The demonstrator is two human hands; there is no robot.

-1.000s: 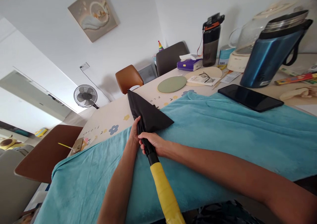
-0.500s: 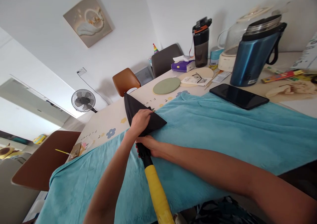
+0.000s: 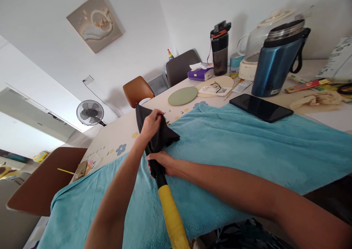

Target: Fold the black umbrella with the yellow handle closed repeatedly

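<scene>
A folded black umbrella (image 3: pixel 143 114) with a yellow-wrapped handle (image 3: pixel 172 216) points away from me, lying over the turquoise blanket (image 3: pixel 233 150). My left hand (image 3: pixel 151 125) is closed on the black canopy cloth, its thumb and fingers pinching a fold. Lower down, my right hand (image 3: pixel 162 162) wraps around the black shaft and gathered ribs, just above the yellow part. To the right of my left hand, a loose corner of the canopy hangs out in creases. The handle's lower end runs out of the bottom of the view.
Beyond the blanket, the table (image 3: pixel 110 135) holds a phone (image 3: pixel 261 107), a blue tumbler (image 3: pixel 277 65), a dark bottle (image 3: pixel 220 51), a glass kettle (image 3: pixel 254 43), a tissue box (image 3: pixel 200 73), glasses (image 3: pixel 217 86) and a green mat (image 3: pixel 182 95). A brown chair (image 3: pixel 49 179) stands at left.
My left hand has shifted a little farther up the canopy, and the cloth under it has gone from a flat triangle to a bunched fold. The right hand keeps its hold.
</scene>
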